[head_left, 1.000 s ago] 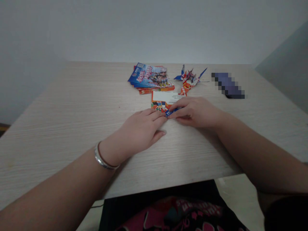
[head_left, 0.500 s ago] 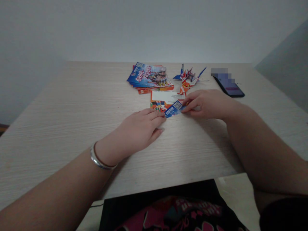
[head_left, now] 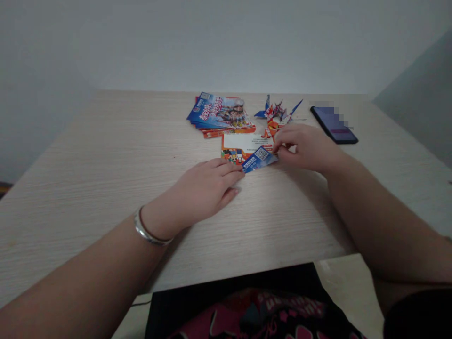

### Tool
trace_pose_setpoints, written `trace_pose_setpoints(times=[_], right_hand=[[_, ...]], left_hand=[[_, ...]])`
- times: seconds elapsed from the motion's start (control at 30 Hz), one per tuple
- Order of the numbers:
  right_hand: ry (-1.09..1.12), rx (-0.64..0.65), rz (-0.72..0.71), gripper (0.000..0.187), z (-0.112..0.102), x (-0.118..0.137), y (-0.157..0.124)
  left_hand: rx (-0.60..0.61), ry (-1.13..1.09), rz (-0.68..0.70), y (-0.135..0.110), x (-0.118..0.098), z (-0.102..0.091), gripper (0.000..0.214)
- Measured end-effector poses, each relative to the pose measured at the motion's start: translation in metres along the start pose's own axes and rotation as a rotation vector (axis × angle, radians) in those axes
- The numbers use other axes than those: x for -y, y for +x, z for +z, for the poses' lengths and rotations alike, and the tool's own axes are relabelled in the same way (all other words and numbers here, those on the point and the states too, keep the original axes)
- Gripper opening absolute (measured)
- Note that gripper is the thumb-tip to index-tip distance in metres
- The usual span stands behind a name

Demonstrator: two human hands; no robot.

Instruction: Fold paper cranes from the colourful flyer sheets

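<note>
In the head view a printed leaflet [head_left: 243, 141] lies on the table, its upper face white and orange. Its near corner is folded over as a blue flap [head_left: 254, 162] with a QR code. My left hand [head_left: 212, 186] lies flat with fingers stretched out, their tips pressing the flap's left end. At the leaflet's right edge, my right hand [head_left: 307, 148] has its fingers curled into a pinch on the paper; the fingertips partly hide that edge. Just behind are folded paper cranes [head_left: 273, 120] in red, orange and blue, partly overlapping one another.
A fanned stack of printed leaflets [head_left: 221, 113] sits at the back, left of the cranes. Toward the back right lies a phone [head_left: 335, 127], its screen partly blurred. The pale wood-grain table [head_left: 123, 141] meets a wall [head_left: 226, 42] behind.
My right hand has shifted slightly right and up along the leaflet's edge, uncovering more of the blue flap. My left hand stays nearly in place.
</note>
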State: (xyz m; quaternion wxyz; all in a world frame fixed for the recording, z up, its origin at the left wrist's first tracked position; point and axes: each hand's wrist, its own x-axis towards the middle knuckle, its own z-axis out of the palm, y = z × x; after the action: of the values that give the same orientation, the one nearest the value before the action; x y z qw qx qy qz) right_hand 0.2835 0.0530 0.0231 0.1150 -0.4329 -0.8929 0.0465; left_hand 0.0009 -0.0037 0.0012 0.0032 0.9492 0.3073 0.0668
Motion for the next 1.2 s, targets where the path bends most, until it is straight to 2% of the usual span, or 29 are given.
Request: trace_pose_setpoints(times=[0.07,0.23,0.4,0.57,0.8,0.9,1.07,1.2], right_hand=[[0.070,-0.059,0.024,0.020,0.013,0.014,0.005],[0.148,0.094,0.110,0.014,0.039,0.031,0.015],[0.229,0.169,0.195,0.011,0.038,0.023,0.015],[0.276,0.171,0.237,0.013,0.038,0.017,0.012],[0.345,0.187,0.265,0.016,0.044,0.007,0.012],[0.369,0.183,0.274,0.018,0.043,0.007,0.012],[0.391,0.172,0.272,0.016,0.038,0.013,0.013],[0.327,0.112,0.215,0.011,0.031,0.021,0.014]], left_hand=[[-0.009,0.000,-0.001,0.000,0.001,0.002,0.039],[0.020,-0.028,-0.003,-0.001,0.005,0.002,0.043],[0.085,-0.004,-0.030,-0.003,0.007,-0.008,0.041],[0.101,0.036,-0.062,-0.007,0.014,-0.013,0.043],[0.210,-0.079,-0.032,-0.011,0.029,-0.015,0.035],[0.180,-0.081,-0.048,-0.011,0.028,-0.017,0.035],[0.029,0.002,-0.123,-0.004,0.015,-0.020,0.033],[0.006,0.013,-0.116,0.003,0.007,-0.012,0.035]])
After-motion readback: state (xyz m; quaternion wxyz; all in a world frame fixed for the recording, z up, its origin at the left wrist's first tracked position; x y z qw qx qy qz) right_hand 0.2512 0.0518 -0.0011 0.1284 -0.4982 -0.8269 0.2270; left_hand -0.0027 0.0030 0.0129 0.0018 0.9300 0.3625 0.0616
